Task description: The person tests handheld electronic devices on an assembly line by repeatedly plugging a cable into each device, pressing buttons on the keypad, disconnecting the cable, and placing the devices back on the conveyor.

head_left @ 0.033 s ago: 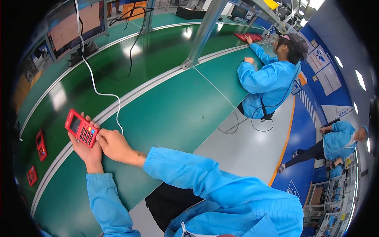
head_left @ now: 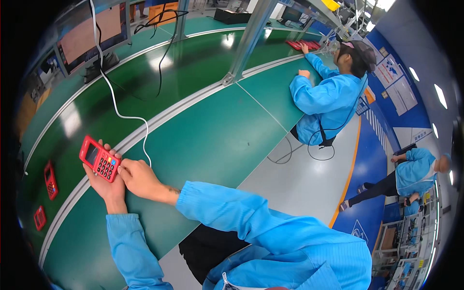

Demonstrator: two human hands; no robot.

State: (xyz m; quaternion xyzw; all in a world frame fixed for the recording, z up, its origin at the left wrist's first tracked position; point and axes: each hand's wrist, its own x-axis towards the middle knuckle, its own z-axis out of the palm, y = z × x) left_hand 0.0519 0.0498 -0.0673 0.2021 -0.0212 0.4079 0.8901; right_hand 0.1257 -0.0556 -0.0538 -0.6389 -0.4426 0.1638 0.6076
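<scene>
A red handheld payment terminal [head_left: 100, 159] with a small screen and a dark keypad lies face up in my left hand [head_left: 109, 189], whose fingers wrap round its far side. My right hand [head_left: 144, 180] is closed, with thumb and forefinger pinching at the terminal's lower right edge. Whether anything small is between those fingers is hidden. A white cable [head_left: 114, 99] hangs from above and its lower end disappears behind my right hand; I cannot tell whether it connects to the terminal.
Two more red terminals [head_left: 50, 181] lie on the dark green conveyor belt [head_left: 140, 67] at left, past a metal rail [head_left: 176, 107]. A monitor [head_left: 92, 36] and a metal post [head_left: 249, 43] stand beyond. At right a seated co-worker [head_left: 328, 92] touches a row of red devices [head_left: 303, 45]; another person [head_left: 415, 169] stands farther off.
</scene>
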